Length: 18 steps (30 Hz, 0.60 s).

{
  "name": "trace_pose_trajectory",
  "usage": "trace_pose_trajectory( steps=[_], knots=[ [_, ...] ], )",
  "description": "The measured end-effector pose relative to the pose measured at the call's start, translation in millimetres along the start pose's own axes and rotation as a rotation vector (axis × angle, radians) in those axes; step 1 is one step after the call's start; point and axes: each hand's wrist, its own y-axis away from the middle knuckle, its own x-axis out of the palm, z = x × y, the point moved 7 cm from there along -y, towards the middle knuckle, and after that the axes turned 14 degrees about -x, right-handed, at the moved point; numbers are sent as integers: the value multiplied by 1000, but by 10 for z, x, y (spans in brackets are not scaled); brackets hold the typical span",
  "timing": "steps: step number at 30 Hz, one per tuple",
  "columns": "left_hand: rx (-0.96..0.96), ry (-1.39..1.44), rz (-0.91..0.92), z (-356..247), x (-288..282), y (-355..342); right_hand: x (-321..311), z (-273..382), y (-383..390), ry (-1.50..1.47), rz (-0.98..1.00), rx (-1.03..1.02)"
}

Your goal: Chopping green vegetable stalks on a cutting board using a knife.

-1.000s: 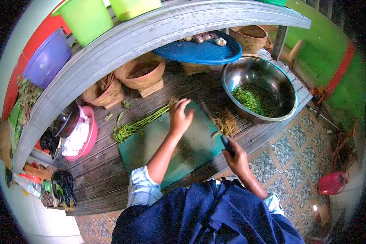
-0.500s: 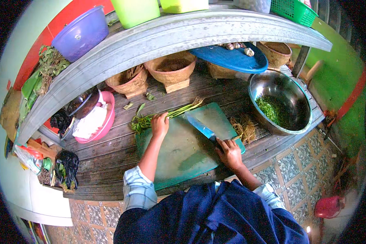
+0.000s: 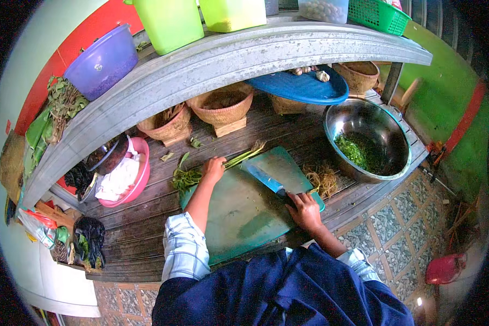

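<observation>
My left hand (image 3: pixel 214 169) is closed around a bunch of long green stems (image 3: pixel 246 154) at the far left edge of a green cutting board (image 3: pixel 231 220). The leafy end (image 3: pixel 186 178) hangs out to the left of the hand, while the pale root ends point right, toward the baskets. My right hand (image 3: pixel 305 211) grips the dark handle of a kitchen knife (image 3: pixel 263 178) on the right side of the board. The blade lies over the board, its tip pointing up-left near the stems. Small green bits and a wet patch mark the board's surface.
Right of the board lies a heap of cut-off roots (image 3: pixel 324 181), beside a steel bowl (image 3: pixel 397 169) holding chopped greens. Behind stand woven baskets (image 3: pixel 220 108) and a blue tray (image 3: pixel 293 89) with garlic, beneath a low shelf (image 3: pixel 228 57). A pink basin (image 3: pixel 141 179) sits at left.
The view has shifted slightly. My left hand has slid a little along the stems toward their root ends. The knife stays in my right hand, in nearly the same position.
</observation>
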Motion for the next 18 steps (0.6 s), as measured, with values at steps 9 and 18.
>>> trace_pose_trajectory(
  steps=[9, 18],
  knots=[
    [-40, 301, -86, -59, -884, -72, 12, -10, -6, -32, -11, -6],
    [231, 343, -344, -719, -2237, 537, 66, -56, 17, -53, 23, 27]
  ],
)
